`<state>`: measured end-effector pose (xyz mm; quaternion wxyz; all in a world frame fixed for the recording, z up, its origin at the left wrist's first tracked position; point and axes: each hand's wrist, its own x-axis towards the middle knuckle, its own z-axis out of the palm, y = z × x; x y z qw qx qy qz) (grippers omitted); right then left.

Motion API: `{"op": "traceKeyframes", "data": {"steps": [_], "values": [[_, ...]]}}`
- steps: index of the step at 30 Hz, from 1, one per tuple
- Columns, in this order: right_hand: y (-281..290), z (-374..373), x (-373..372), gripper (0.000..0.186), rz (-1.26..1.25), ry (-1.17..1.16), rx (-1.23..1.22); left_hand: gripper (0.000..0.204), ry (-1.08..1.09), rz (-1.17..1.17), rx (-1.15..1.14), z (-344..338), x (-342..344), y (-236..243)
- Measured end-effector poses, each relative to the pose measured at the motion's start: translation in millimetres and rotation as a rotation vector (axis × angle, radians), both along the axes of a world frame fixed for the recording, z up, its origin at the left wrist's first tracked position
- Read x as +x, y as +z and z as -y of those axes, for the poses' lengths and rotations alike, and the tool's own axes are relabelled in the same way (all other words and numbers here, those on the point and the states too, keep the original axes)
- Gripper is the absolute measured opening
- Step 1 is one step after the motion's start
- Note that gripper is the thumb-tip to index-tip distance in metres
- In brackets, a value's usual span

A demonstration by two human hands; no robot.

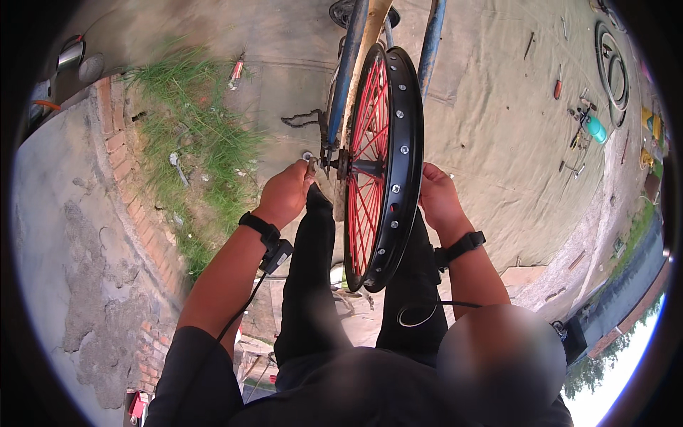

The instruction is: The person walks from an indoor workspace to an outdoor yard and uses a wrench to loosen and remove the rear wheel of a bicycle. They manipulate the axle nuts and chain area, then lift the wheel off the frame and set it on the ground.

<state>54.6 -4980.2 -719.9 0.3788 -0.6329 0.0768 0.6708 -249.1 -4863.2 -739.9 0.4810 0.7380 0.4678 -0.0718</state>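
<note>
Looking down on a tan ground sheet [491, 128], wrinkled, spread under the work. To L, seeing a grass patch [203, 142] next to brick edging. At bottom ctr, seeing black trousers [309, 285], legs apart. Btwn both hands, mid-view, finding the wheel [404, 128]: blk rim, red spokes [367, 103]. Seen nearly edge-on, w/ long axis running approx. vert. in view, far end leaning slightly R, near end pointing back to the body, over the gap btwn the legs. Showing outer rim face to R, spokes to L, hub axle lying abt L–R. Up top, set btwn blue L tube [348, 64] and blue R tube [431, 46] of the frame. Far R, noting a dark coiled hoop [602, 57].

At the axle's L end, seeing the left hand [283, 192], fingers drawn together at a small metal piece; can't tell if pinching it. Just beside the rim's R side, seeing the right hand [440, 198], fingers curled, tips partly hidden; can't tell what's gripped, if anything. On both wrists, seeing blk straps [459, 248]. Also noting a turquoise bottle [596, 129], well apart, plus a red-handled screwdriver [558, 89].
</note>
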Motion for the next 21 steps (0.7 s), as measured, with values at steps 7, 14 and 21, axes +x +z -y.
{"op": "traceKeyframes", "data": {"steps": [7, 14, 21], "values": [[-8.9, 6.7, 4.5, 0.017, -0.035, 0.025, 0.058, 0.012, -0.071, -0.003, 0.092, -11.8, 10.7, -12.2], [8.0, -4.8, 2.7, 0.015, -0.024, 0.031, 0.023, 0.012, -0.074, -0.012, 0.06, -13.0, 20.4, -24.7], [-2.5, 0.1, 3.0, 0.015, -0.032, 0.042, 0.019, 0.02, 0.199, 0.126, -0.568, 13.8, 9.1, 18.9]]}}
